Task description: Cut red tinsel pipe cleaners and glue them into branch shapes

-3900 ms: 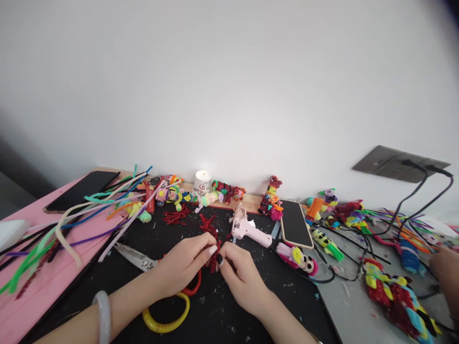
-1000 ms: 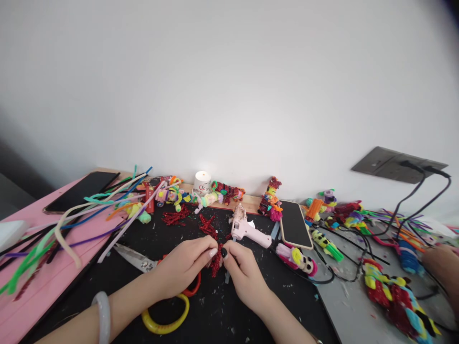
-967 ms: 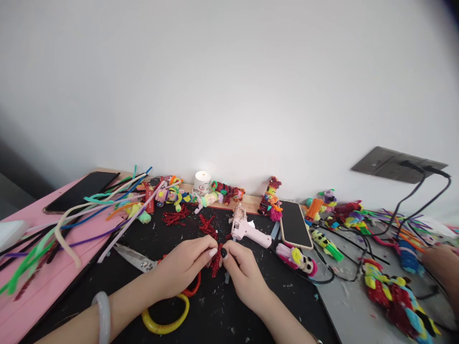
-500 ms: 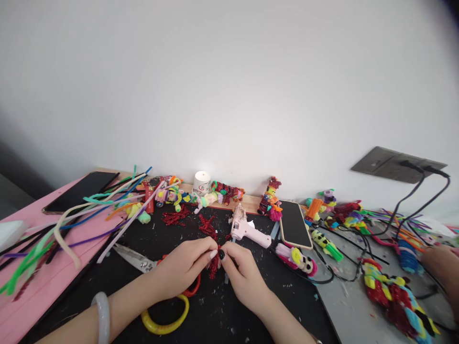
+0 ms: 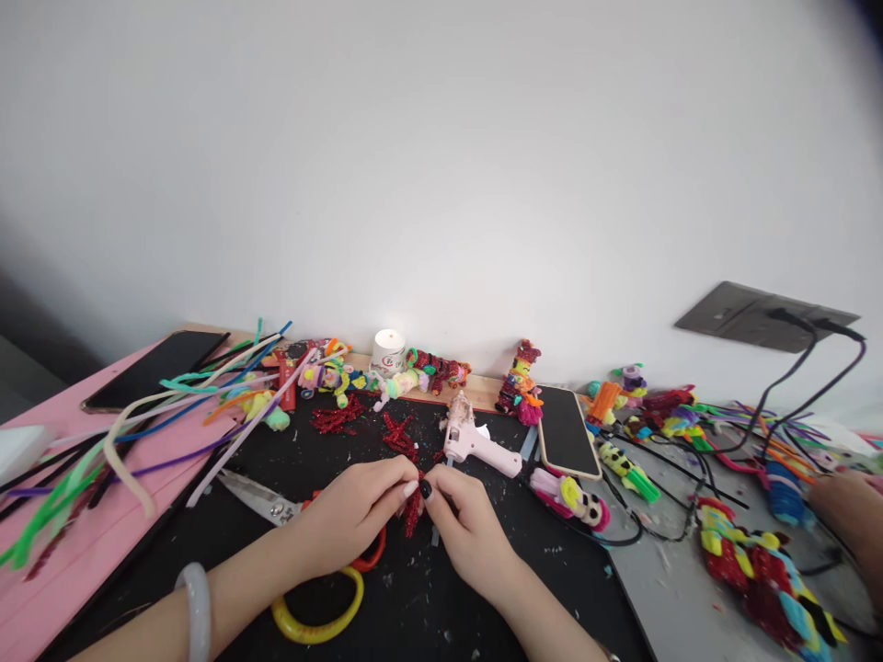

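Between my fingertips, over the black mat (image 5: pixel 510 561), is a short red tinsel pipe cleaner (image 5: pixel 412 515). My left hand (image 5: pixel 359 510) pinches it from the left, and my right hand (image 5: pixel 464 519) pinches it from the right; the fingertips nearly meet and hide part of it. Under my left hand and forearm lie scissors (image 5: pixel 321 630) with red and yellow handles. Bent red tinsel pieces (image 5: pixel 400 434) lie just beyond my hands, with another red tinsel bundle (image 5: pixel 338 416) to their left. A pink glue gun (image 5: pixel 483 449) rests beyond my right hand.
Loose pipe cleaners (image 5: pixel 131 432) and a dark phone (image 5: pixel 158 368) cover the pink surface at left. A paper cup (image 5: pixel 388 351) and pipe-cleaner dolls (image 5: pixel 522 382) line the wall. Right are another phone (image 5: pixel 569 432), black cables (image 5: pixel 765 395) and another person's hand (image 5: pixel 845 506).
Almost nothing differs. Both my hands keep their pinch on the red pipe cleaner in the same place, with only a very slight shift of the fingers.
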Demonstrator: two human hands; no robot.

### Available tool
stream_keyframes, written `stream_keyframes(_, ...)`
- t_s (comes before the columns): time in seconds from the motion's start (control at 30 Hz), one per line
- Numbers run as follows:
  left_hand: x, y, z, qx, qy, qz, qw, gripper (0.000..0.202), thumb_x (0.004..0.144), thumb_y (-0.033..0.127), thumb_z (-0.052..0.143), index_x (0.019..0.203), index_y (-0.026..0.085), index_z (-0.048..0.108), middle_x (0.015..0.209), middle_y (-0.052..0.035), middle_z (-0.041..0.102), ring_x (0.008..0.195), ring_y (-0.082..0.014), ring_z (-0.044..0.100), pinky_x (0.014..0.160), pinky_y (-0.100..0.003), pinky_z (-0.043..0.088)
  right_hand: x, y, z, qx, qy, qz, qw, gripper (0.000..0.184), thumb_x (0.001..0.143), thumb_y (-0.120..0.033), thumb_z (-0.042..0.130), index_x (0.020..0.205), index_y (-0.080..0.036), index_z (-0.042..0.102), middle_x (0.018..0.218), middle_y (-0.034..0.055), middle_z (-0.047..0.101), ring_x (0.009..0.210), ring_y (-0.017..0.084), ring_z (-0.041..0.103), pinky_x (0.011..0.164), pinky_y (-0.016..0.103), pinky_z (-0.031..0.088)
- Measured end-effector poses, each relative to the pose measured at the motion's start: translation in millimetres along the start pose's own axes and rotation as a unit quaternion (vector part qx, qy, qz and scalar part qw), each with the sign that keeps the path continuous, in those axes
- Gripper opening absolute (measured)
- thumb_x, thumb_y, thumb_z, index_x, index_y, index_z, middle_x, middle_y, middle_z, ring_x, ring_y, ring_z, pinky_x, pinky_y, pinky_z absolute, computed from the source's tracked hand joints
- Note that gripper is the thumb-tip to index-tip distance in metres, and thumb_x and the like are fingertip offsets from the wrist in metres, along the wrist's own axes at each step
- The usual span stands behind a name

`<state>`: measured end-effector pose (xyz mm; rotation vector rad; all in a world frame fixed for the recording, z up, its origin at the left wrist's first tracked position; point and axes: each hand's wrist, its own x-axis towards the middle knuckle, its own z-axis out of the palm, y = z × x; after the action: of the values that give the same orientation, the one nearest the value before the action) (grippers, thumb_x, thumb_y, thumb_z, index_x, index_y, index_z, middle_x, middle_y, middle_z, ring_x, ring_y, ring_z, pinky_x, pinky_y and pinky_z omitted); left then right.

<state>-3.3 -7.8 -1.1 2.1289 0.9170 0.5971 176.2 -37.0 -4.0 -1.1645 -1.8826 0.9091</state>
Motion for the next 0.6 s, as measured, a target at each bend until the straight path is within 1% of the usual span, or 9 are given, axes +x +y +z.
stream_keyframes(0.17,-1.7,3.9,-1.3,-0.008,0.003,-0.013,1.0,0.021,0.096,0.027,0.034,0.084,0.02,0.048,0.076,0.0025,0.054,0.07,-0.013,0.05,0.066,-0.023,0.036,0.5,2.8,1.5,0.004,0.016,0.018,1.0,0.024,0.09,-0.016,0.042,0.065,-0.019,0.043,0.063,-0.0033,0.045,0.06,0.011,0.041,0.057,0.022,0.031)
stream_keyframes(0.23,-2.1,5.5,-2.0,-0.006,-0.001,-0.015,1.0,0.017,0.095,0.029,0.039,0.084,0.02,0.048,0.073,0.0035,0.054,0.064,-0.0118,0.048,0.061,-0.022,0.035,0.8,3.3,1.7,0.002,0.021,0.015,1.0,0.024,0.089,-0.016,0.043,0.065,-0.018,0.042,0.062,-0.0035,0.044,0.06,0.011,0.04,0.057,0.022,0.03)
stream_keyframes(0.37,-2.6,6.4,-1.5,-0.005,-0.012,-0.019,1.0,0.01,0.088,0.03,0.051,0.086,0.02,0.047,0.069,0.0059,0.052,0.054,-0.0094,0.044,0.053,-0.02,0.032,1.4,3.8,1.0,0.001,0.019,0.014,1.0,0.023,0.089,-0.016,0.043,0.066,-0.018,0.047,0.064,-0.0028,0.047,0.061,0.011,0.042,0.057,0.022,0.03)
stream_keyframes(0.47,-2.7,5.8,0.2,0.001,-0.008,-0.017,1.0,0.008,0.085,0.025,0.053,0.087,0.021,0.047,0.067,0.0066,0.052,0.054,-0.009,0.046,0.052,-0.02,0.033,1.7,4.5,0.5,0.0,0.025,0.014,1.0,0.023,0.088,-0.016,0.043,0.066,-0.017,0.048,0.064,-0.0025,0.047,0.061,0.011,0.042,0.057,0.022,0.031)
stream_keyframes(0.53,-2.3,5.3,1.0,0.005,-0.006,-0.014,1.0,0.007,0.086,0.022,0.051,0.092,0.021,0.047,0.067,0.0065,0.054,0.055,-0.0093,0.049,0.053,-0.019,0.035,1.4,5.1,0.9,0.004,0.032,0.017,0.999,0.022,0.088,-0.017,0.044,0.066,-0.018,0.047,0.063,-0.0027,0.046,0.059,0.011,0.041,0.056,0.022,0.03)
stream_keyframes(0.6,-1.7,4.6,1.3,0.005,-0.007,-0.015,1.0,0.011,0.087,0.02,0.048,0.098,0.021,0.048,0.07,0.0058,0.057,0.056,-0.0097,0.053,0.054,-0.019,0.037,1.0,5.7,1.7,0.009,0.039,0.024,0.999,0.021,0.088,-0.018,0.044,0.067,-0.018,0.047,0.063,-0.0031,0.044,0.058,0.011,0.04,0.055,0.022,0.03)
